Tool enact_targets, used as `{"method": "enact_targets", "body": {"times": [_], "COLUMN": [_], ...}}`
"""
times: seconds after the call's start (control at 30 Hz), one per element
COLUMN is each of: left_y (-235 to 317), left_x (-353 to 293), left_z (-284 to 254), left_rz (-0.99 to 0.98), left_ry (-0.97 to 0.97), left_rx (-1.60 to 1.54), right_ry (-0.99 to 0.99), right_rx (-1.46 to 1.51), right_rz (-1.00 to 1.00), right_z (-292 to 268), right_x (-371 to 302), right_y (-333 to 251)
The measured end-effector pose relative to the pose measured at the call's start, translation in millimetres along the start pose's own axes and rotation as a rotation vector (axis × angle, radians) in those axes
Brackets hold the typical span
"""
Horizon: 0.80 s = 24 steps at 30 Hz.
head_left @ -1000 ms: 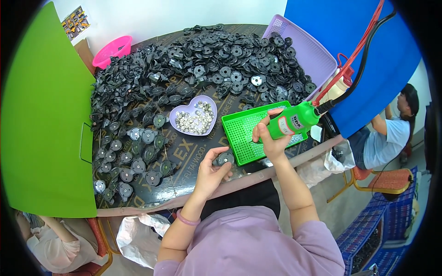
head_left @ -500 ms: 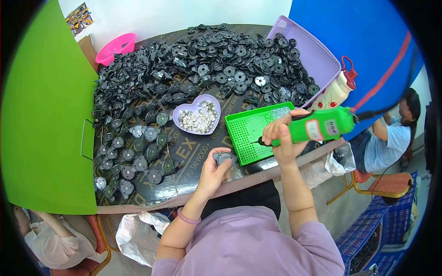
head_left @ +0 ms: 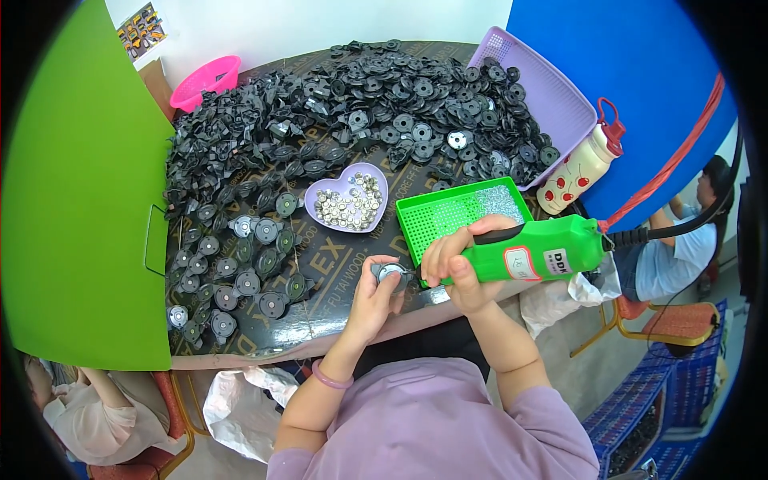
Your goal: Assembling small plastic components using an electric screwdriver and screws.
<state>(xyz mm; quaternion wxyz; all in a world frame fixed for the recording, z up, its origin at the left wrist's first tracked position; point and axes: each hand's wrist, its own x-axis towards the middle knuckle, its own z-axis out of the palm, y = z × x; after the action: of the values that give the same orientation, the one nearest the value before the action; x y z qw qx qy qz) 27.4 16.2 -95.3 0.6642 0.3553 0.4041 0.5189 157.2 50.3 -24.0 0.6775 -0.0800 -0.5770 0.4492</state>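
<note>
"Tabletop [head_left: 328, 308] first?"
"It's dark and gold-printed; a green panel [head_left: 80, 200] fills the left, a blue panel [head_left: 584, 64] the upper right."
"And the screwdriver [head_left: 552, 252]?"
"Right of centre, clamped in the right hand [head_left: 468, 290]; its long axis lies nearly level, pointing left toward the round part [head_left: 390, 268] pinched in the left hand [head_left: 374, 302]."
"Looks?"
"Screwdriver's bright green; part's grey, disc-like."

Smooth plastic power tool [head_left: 536, 244]; shiny metal pieces [head_left: 354, 212].
</note>
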Motion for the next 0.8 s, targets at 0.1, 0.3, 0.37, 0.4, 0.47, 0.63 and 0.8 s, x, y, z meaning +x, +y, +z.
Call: {"method": "enact_targets", "body": {"times": [0.1, 0.3, 0.37, 0.4, 0.47, 0.63, 0.8], "left_y": [-1, -4, -7, -8, -11, -4, 17], "left_x": [1, 2, 3, 2, 3, 8, 17], "left_z": [-1, 1, 0, 0, -2, 1, 9], "left_rz": [0.006, 0.008, 0.019, 0.027, 0.072, 0.116, 0.127], "left_ry": [0.023, 0.069, 0.099, 0.092, 0.046, 0.027, 0.096], "left_rx": [-0.007, -0.051, -0.077, -0.055, 0.079, 0.349, 0.147], "right_ry": [-0.03, -0.016, -0.011, -0.01, -0.053, -0.063, 0.052], "right_rx": [-0.04, -0.011, -0.034, -0.032, -0.073, -0.056, -0.182], "right_rz": [0.007, 0.016, -0.013, -0.019, 0.018, -0.033, -0.239], "right_z": [1, -1, 2, 1, -2, -13, -39], "right_x": [0, -7, -9, -9, -9, 8, 30], "right_y": [3, 18, 21, 21, 16, -6, -11]}}
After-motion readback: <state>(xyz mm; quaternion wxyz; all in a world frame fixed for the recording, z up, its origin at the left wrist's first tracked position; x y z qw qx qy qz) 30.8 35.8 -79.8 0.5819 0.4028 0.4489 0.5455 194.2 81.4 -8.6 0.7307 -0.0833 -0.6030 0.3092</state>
